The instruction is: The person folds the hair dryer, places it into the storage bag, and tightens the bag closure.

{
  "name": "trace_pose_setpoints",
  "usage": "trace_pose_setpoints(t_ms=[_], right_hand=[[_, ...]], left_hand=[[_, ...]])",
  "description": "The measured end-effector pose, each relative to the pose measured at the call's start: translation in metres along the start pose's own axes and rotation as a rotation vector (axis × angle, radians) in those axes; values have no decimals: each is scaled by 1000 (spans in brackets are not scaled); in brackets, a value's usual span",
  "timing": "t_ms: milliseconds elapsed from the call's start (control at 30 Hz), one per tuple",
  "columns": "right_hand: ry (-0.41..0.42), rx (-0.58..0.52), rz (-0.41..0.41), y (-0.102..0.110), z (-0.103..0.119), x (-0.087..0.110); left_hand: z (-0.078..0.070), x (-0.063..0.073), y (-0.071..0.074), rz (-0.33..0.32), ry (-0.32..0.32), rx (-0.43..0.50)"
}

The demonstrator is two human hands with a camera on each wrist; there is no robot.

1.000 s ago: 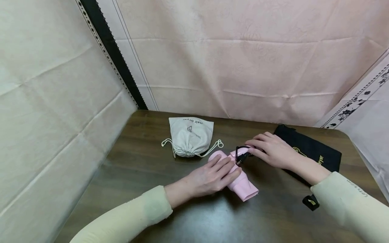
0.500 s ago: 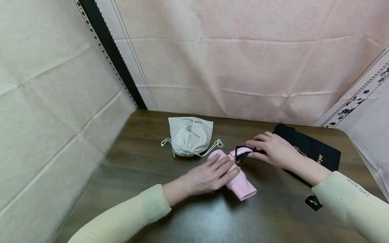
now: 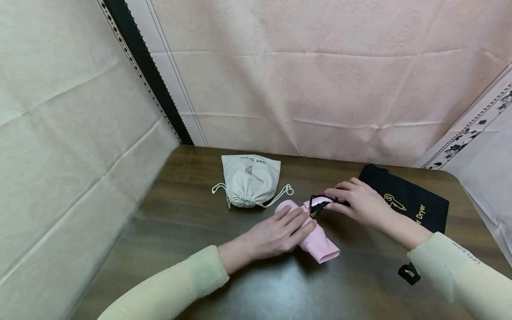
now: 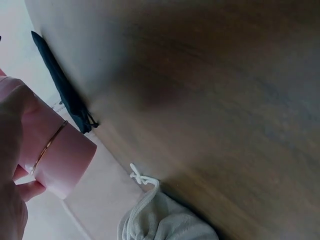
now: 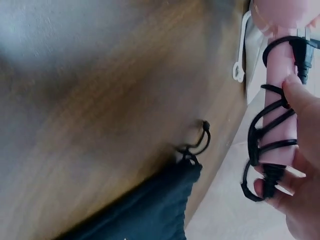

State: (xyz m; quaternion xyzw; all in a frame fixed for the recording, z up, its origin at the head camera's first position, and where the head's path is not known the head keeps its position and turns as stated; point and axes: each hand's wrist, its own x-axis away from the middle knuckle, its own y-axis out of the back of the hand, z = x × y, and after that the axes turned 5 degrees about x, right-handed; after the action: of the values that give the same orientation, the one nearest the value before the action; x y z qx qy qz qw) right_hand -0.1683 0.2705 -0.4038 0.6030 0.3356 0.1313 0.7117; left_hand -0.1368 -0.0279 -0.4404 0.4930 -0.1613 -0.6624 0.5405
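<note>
A pink hair dryer [image 3: 321, 249] is held by both hands near the middle of the table. My left hand [image 3: 274, 236] grips its barrel from above; in the left wrist view, fingers wrap the pink barrel [image 4: 65, 162] beside a thin gold ring. My right hand [image 3: 362, 202] holds the handle [image 5: 279, 70], thumb along one side and fingertips by its end. A black cord [image 5: 254, 135] winds round that handle, and its plug [image 5: 301, 59] lies near the barrel. Part of the barrel is hidden under the left hand in the head view.
Behind the dryer lies a light grey drawstring bag [image 3: 252, 184] printed "Hair Dryer". A black drawstring bag [image 3: 426, 202] lies under the right forearm, and a small black item [image 3: 409, 274] sits by that sleeve. Cloth [image 3: 320, 89] hangs behind the wooden table [image 3: 180, 213].
Both hands stay on the hair dryer with hardly any motion. The right hand and forearm have shifted slightly, showing more of the black bag's print.
</note>
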Motion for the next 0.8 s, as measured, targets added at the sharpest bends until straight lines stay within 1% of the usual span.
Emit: trace_pose_setpoints(t_ms=[133,267,467,667,800], right_hand=[[-20,-8,-6,-2,7,0],[-8,2,3,-3,9,-1],[23,11,15,0,9,2],[26,-12,83,4,9,3],[27,11,99,5,12,3]], left_hand=[[-3,-8,-3,-30,60,12],[-5,-14,-3,-34,103,13],[-5,-13,-3,-15,95,-9],[-5,-12,-3,23,91,-31],[-6,-10,-4,22,88,-40]])
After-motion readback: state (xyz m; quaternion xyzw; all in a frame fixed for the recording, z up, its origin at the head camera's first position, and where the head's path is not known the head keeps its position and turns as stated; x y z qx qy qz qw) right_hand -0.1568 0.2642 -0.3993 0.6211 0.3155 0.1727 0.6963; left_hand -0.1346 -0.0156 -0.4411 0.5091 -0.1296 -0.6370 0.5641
